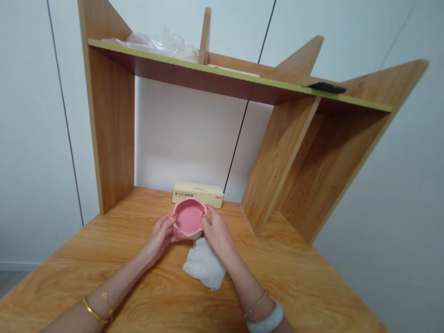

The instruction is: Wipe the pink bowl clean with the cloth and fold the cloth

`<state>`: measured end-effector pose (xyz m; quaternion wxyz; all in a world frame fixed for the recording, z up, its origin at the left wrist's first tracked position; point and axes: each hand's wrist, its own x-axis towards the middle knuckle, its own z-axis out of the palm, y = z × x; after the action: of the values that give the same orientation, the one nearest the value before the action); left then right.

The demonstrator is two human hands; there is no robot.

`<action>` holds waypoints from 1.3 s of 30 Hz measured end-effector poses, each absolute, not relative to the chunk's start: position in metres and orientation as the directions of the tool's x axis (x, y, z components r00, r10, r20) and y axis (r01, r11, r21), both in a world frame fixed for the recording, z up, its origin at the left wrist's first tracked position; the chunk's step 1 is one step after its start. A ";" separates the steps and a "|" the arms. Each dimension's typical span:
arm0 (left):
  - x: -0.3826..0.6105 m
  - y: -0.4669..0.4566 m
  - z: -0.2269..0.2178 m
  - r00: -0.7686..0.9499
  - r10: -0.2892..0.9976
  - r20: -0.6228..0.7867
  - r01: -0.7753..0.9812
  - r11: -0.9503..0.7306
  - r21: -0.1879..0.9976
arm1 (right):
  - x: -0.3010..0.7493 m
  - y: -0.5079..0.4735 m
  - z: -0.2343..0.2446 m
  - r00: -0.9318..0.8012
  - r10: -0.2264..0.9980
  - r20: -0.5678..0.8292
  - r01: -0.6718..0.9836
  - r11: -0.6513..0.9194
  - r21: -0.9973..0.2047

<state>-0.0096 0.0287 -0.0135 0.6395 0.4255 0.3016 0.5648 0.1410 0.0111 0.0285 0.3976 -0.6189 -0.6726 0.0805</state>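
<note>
Between my two hands is a pink bowl (189,219) with a wavy rim, tilted so that its inside faces me. My left hand (162,234) grips its left side, thumb on the rim and fingers beneath. On the right side my right hand (216,229) pinches the rim, with the thumb inside and the fingers behind. A crumpled white cloth (205,265) lies on the desk just below the bowl, partly under my right wrist. Right behind the bowl stands a cream-coloured cling film box (199,191), its lower front partly covered by the bowl.
The wooden desk (177,309) carries a shelf unit (111,129) with upright panels at left and right. A clear plastic bag (159,44) and a flat black object (327,87) lie on its upper shelf. A pale wall stands behind.
</note>
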 end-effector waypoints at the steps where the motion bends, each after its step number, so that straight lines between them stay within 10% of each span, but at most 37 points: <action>1: -0.009 0.027 -0.011 0.201 0.975 0.099 -0.470 0.007 0.882 | 0.144 0.012 0.030 0.082 0.895 0.439 0.755 0.232 -0.614; 7: -0.009 0.024 -0.007 0.361 0.929 0.079 -0.471 0.109 0.875 | 0.180 0.014 0.032 0.214 0.930 0.300 0.682 0.078 -0.727; 14: -0.012 0.032 -0.022 0.327 0.944 0.041 -0.343 0.078 0.936 | 0.239 0.021 0.019 0.480 0.820 0.312 0.828 -0.307 -0.469; 25: -0.012 0.038 -0.033 0.354 0.935 0.027 -0.215 0.053 0.975 | 0.251 0.024 -0.003 0.589 0.772 0.239 0.765 -0.437 -0.473; 39: -0.014 0.042 -0.039 0.379 0.925 -0.015 -0.192 0.095 0.977 | 0.188 0.003 -0.014 0.092 0.962 0.257 0.804 0.081 -0.590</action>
<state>-0.0142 0.0420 -0.0390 0.6494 0.5176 0.3543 0.4300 0.1883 0.0033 -0.0136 0.3189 -0.6664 -0.6624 0.1244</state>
